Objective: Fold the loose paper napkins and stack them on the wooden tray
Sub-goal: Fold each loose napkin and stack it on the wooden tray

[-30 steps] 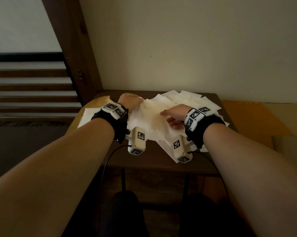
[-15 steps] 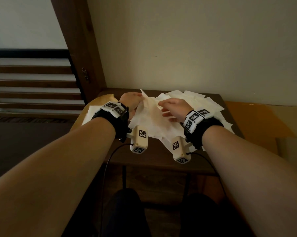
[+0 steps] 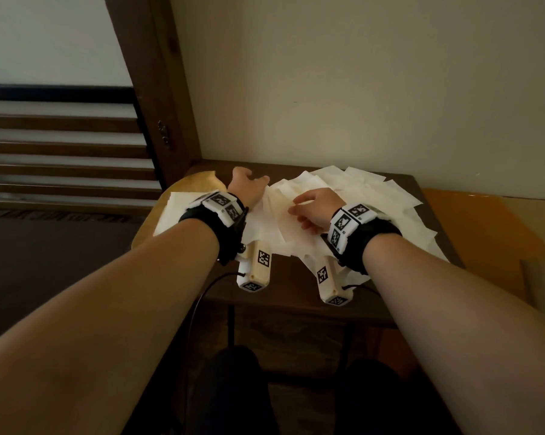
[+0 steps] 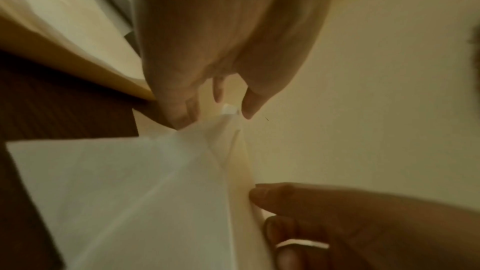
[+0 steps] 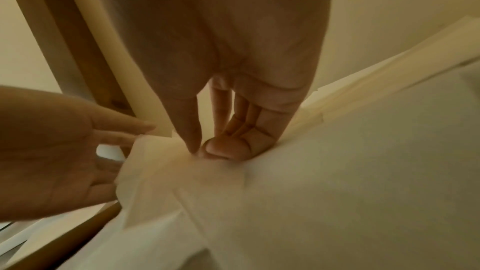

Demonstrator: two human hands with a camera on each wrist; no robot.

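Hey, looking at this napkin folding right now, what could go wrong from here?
The right hand pinches one napkin on a loose overlapping pile, so it may drag neighbours along. Sheets overhang the table edge and could slide off. Thin paper might tear or crease crookedly between the right and left hand.

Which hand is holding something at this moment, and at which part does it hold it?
The right hand pinches the top napkin between thumb and forefinger, at a raised fold near its corner. The left hand looks open, fingertips only beside the napkin's edge.
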